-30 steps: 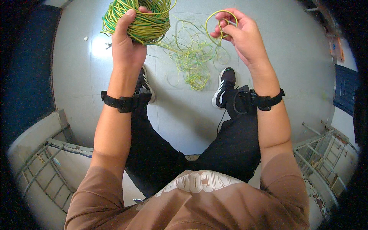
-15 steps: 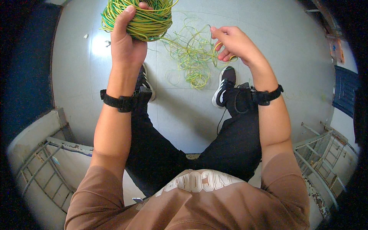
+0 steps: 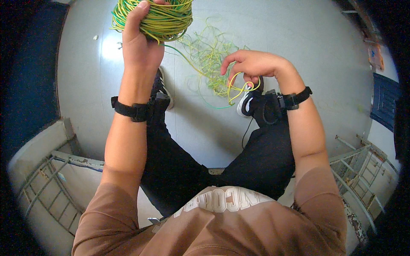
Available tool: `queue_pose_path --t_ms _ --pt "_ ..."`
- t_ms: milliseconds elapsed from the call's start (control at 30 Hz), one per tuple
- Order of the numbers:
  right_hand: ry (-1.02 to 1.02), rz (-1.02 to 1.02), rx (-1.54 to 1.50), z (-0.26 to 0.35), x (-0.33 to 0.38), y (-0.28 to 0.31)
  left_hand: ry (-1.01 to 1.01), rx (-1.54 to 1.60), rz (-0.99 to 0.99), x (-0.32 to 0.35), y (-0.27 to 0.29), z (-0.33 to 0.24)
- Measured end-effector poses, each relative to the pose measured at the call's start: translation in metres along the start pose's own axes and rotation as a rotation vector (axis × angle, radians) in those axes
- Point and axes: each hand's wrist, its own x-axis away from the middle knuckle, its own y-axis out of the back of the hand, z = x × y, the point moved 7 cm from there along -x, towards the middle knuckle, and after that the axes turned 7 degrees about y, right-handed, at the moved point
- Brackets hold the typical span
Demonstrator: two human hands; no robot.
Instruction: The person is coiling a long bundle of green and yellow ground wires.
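At the top of the head view my left hand (image 3: 143,51) is closed around a thick coil of yellow-green electrical wire (image 3: 166,23), thumb over its near side. The coil's upper part is cut off by the picture edge. From its underside a single strand (image 3: 184,56) runs down to the right. My right hand (image 3: 260,64) is above the right shoe, its index finger bent out and its lower fingers curled, with loops of the wire (image 3: 232,91) hanging from them. Beyond it, a loose tangle of the same wire (image 3: 209,51) lies on the floor.
My shoes stand on the grey tiled floor (image 3: 192,141), the right shoe (image 3: 244,104) close to the wire loops. Metal racks (image 3: 55,187) flank me on both sides. A small white bit (image 3: 95,37) and a small metal piece (image 3: 120,45) lie at the left.
My right hand has come nearer to me and turned, with wire loops now hanging below it. A strand under the coil has swung into view. My left hand has risen slightly.
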Motion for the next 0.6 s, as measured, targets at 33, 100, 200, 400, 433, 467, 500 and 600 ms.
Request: queue_pose_path --t_ms 33,100,200,400,433,467,500,600 --pt "0.055 0.058 -0.017 0.004 0.000 -0.004 0.005 0.012 0.009 0.000 0.000 0.000" --pt "0.075 0.082 -0.075 0.009 0.001 -0.008 0.012 0.013 0.014 0.000 0.000 -0.001" --pt "0.104 0.126 -0.142 0.013 0.002 -0.008 0.020 0.018 0.038 -0.001 -0.002 -0.001" --pt "0.366 -0.044 0.033 0.023 -0.004 0.010 0.035 0.031 0.050 -0.002 0.001 -0.003" --pt "0.444 -0.118 0.072 0.027 -0.003 0.017 0.031 0.035 0.047 -0.003 0.002 -0.002" --pt "0.444 -0.118 0.072 0.027 -0.003 0.019 0.027 0.039 0.043 -0.004 0.002 -0.002" --pt "0.443 -0.169 0.091 0.027 -0.002 0.024 0.027 0.039 0.044 -0.003 0.002 -0.001" --pt "0.489 -0.273 -0.049 0.026 -0.004 0.033 0.009 0.006 0.000 -0.004 0.005 0.000"
